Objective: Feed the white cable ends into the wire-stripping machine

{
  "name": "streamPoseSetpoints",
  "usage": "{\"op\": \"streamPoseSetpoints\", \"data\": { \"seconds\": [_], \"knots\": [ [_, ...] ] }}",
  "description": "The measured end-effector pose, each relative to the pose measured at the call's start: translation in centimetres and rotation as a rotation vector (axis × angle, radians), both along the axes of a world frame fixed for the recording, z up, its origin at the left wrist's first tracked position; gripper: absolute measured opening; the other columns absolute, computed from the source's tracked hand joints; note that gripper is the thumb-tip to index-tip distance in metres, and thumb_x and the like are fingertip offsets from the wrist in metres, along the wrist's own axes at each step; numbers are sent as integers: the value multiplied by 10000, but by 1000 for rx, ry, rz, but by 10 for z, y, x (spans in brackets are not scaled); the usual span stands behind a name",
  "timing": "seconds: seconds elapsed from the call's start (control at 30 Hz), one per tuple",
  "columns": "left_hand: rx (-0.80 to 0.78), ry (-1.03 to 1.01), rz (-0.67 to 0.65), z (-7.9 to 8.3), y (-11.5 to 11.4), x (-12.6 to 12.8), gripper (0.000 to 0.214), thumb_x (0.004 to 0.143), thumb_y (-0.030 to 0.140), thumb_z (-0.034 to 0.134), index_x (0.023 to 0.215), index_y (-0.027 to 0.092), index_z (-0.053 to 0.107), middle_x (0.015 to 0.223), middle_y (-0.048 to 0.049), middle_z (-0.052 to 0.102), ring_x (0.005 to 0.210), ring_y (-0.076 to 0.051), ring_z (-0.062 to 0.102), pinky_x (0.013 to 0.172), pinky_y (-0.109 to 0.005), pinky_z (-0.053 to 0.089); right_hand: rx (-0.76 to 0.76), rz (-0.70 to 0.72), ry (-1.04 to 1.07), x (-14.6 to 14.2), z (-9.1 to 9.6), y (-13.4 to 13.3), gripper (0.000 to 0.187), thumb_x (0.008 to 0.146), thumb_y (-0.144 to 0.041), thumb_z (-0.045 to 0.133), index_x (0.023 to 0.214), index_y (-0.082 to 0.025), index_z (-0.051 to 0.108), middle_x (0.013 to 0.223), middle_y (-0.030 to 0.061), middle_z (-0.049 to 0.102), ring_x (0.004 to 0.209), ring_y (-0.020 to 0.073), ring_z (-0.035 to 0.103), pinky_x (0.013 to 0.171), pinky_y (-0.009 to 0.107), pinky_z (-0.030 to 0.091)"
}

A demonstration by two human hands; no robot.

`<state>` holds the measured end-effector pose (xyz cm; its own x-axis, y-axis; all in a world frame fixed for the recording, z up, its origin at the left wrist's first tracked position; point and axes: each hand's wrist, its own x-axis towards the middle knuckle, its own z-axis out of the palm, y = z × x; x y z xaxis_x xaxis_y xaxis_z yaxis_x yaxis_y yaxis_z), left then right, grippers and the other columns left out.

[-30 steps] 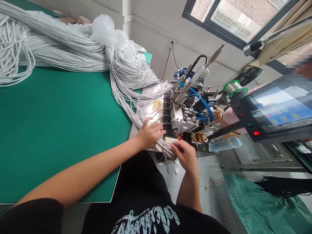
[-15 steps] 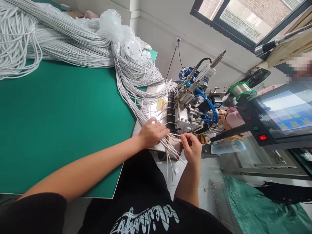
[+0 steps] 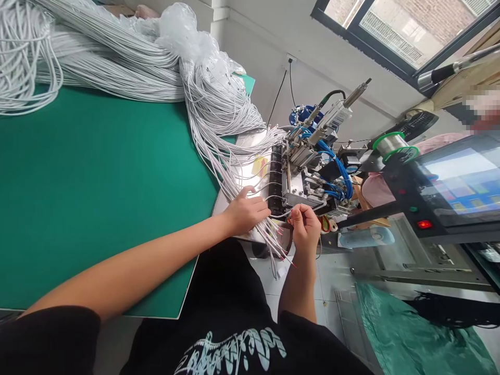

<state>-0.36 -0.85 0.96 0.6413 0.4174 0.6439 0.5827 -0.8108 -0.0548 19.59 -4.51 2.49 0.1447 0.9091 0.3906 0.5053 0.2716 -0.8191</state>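
Observation:
My left hand (image 3: 247,212) is closed around a bunch of white cables (image 3: 273,240), whose loose ends with small reddish tips hang out past my fingers over the floor. Just to its right, my right hand (image 3: 305,225) pinches one white cable (image 3: 282,214) near its end, between thumb and fingertips. Above both hands stands a bench machine (image 3: 299,182) with metal cylinders and blue air tubes. Several single cables run into the black slotted strip (image 3: 275,179) along its left side.
Long bundles of white cable (image 3: 125,78) lie across the back of the green table (image 3: 97,182), partly under clear plastic (image 3: 179,31). To the right are a solder wire spool (image 3: 392,146), a touchscreen panel (image 3: 469,182) and a blue bottle (image 3: 365,237). A pink-clothed person (image 3: 377,190) is partly visible behind.
My right hand has moved slightly up and left, drawing one cable apart from the bunch. The bunch's loose ends have shifted; my left hand keeps its hold.

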Motion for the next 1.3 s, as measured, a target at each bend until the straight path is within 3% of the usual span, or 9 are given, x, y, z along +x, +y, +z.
{"op": "streamPoseSetpoints", "data": {
  "seconds": [0.2,0.43,0.6,1.03,1.3],
  "knots": [
    [-86,2,30,-1,-1,1,257,772,17,439,844,200,603,729,8,637,830,-163,563,991,-433,216,-57,26,100,5,-1,1,260,879,-435,567,815,-184,586,706,15,538,610,146,480,568,261,394],
    [-123,9,42,-2,0,3,397,793,33,470,1093,249,616,797,-14,645,893,-200,556,955,-418,254,-132,-13,-165,27,-15,1,237,862,-384,572,768,-169,605,675,9,556,603,145,473,570,257,381],
    [-159,31,38,-2,1,5,405,803,33,482,1105,257,633,893,-39,635,967,-224,536,924,-396,284,-151,-40,-141,30,-23,3,233,862,-383,562,777,-169,596,691,8,564,619,148,480,589,255,381],
    [-238,65,59,0,2,7,429,773,14,480,1078,275,633,932,-29,637,947,-217,544,919,-422,278,-234,93,18,36,-36,15,275,847,-405,527,679,-198,460,627,-32,407,592,129,372,566,243,309],
    [-251,36,76,-1,4,13,425,780,-13,452,1034,266,647,850,-19,629,890,-204,556,973,-475,242,-338,83,433,29,-48,20,266,752,-347,589,610,-201,418,560,-58,317,501,99,264,483,235,231]
  ]
}}
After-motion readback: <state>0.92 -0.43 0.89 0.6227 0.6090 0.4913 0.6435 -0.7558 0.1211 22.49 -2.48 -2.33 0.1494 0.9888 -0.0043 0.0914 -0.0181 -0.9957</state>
